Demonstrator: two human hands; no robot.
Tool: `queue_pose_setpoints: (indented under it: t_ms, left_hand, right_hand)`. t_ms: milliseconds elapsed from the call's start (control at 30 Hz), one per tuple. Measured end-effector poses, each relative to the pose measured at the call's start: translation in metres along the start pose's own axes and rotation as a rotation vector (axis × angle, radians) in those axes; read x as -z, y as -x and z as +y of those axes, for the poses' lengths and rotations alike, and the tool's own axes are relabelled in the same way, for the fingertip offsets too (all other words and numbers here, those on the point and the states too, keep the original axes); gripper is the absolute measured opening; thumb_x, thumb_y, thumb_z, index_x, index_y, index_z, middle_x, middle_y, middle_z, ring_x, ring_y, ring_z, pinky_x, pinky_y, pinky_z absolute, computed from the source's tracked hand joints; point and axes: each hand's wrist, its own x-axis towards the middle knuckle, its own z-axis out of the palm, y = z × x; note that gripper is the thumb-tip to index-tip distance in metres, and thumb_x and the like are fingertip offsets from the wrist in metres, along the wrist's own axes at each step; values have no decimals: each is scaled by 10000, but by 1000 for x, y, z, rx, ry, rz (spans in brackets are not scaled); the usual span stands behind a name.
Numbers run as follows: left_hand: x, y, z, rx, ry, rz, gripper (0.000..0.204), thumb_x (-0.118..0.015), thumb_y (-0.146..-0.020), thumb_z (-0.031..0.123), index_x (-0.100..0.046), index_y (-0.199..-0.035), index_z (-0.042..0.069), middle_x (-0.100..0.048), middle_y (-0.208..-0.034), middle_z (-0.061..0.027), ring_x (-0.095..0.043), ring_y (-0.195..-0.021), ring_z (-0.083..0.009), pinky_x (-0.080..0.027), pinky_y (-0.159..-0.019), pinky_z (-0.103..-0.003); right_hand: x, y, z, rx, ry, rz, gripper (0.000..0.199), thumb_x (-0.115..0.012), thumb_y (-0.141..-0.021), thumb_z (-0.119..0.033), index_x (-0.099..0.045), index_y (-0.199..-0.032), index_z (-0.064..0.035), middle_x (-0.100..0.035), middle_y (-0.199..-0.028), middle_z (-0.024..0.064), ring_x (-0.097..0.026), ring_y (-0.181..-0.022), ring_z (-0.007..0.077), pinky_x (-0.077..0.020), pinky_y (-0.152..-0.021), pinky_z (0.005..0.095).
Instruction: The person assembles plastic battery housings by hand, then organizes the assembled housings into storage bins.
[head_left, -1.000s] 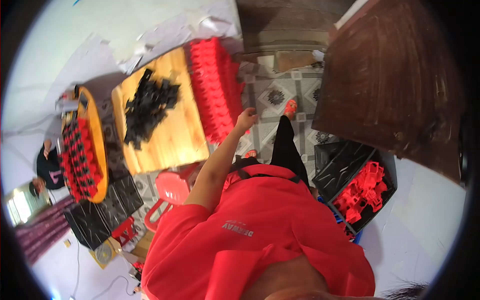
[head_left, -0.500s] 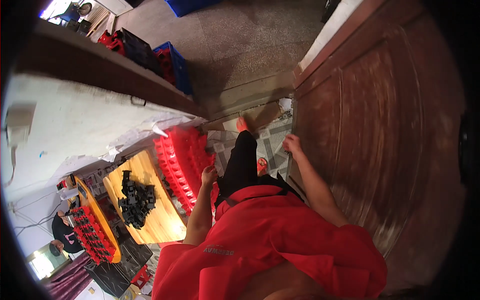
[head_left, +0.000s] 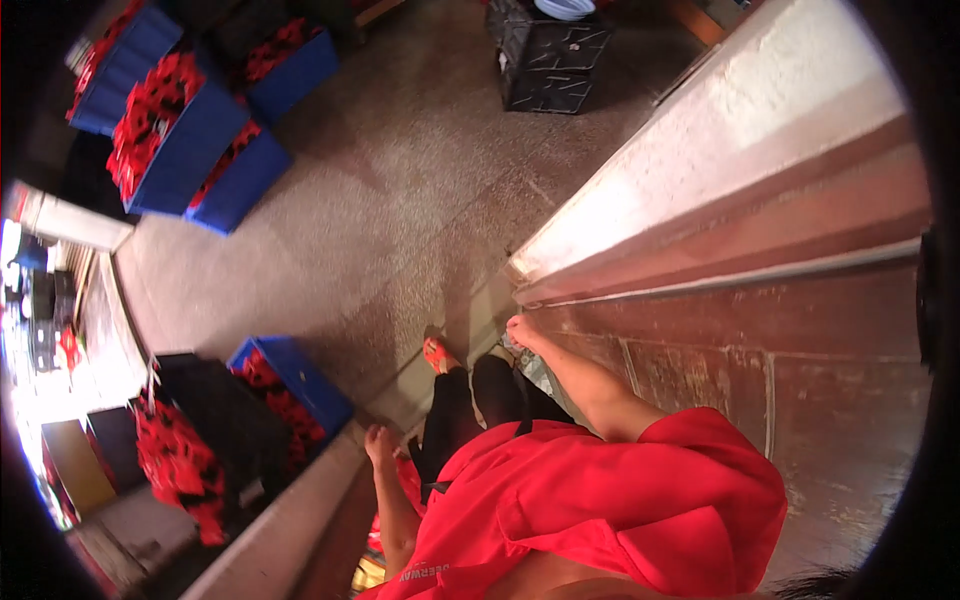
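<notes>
My left hand [head_left: 380,444] hangs beside my left thigh, near the edge of the wall at the doorway. Its fingers are curled in, with nothing seen in them. Ahead of my right thigh, my right hand [head_left: 522,332] is also loosely closed and shows nothing in it. It is nearest to the brown wooden door [head_left: 690,390] and the foot of the door frame. One of my feet, in an orange-red slipper [head_left: 437,354], is set down by the threshold.
At far left, blue crates [head_left: 190,150] hold red and black parts. Another blue crate [head_left: 300,385] and a black crate [head_left: 215,420] stand left of the doorway. Stacked black crates [head_left: 553,65] carry a pale basin [head_left: 565,8] at the back. Speckled floor [head_left: 400,180] stretches ahead.
I have moved forward into the doorway and turned. The room with the wooden table and black parts has mostly gone out of view, and more crates show ahead. Both hands stay without anything seen in them.
</notes>
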Motion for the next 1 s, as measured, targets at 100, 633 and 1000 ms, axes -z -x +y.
queue_pose_setpoints:
  t_ms: [100, 633, 1000]
  left_hand:
    - [-55, -44, 147, -119, 22, -5, 424, -619, -897, 202, -491, -1291, 113, -621, -902, -41, -604, -635, -145, -463, -490, -263]
    - [-290, -296, 405, 12, -173, -229, 454, -499, -906, 330, -444, -1341, 211, -622, -1114, -101, -636, -850, -296, -518, -670, -420]
    - [-442, -467, 676, 166, -173, -131, 304, -547, -894, 247, -508, -1190, 188, -623, -1076, -90, -616, -841, -304, -508, -683, -446]
  right_hand:
    - [9, -21, -78, 54, -23, 38, 120, -589, -843, -133, -663, -870, -42, -617, -653, 29, -576, -515, 122, -460, -430, 267]
    - [189, -297, -268, 188, 129, 194, 192, -542, -757, -126, -588, -593, -37, -569, -532, 75, -572, -446, 172, -464, -416, 327]
    - [232, -490, -513, -33, -730, 321, 138, -628, -840, -199, -629, -896, -74, -648, -751, 80, -632, -597, 180, -524, -512, 318]
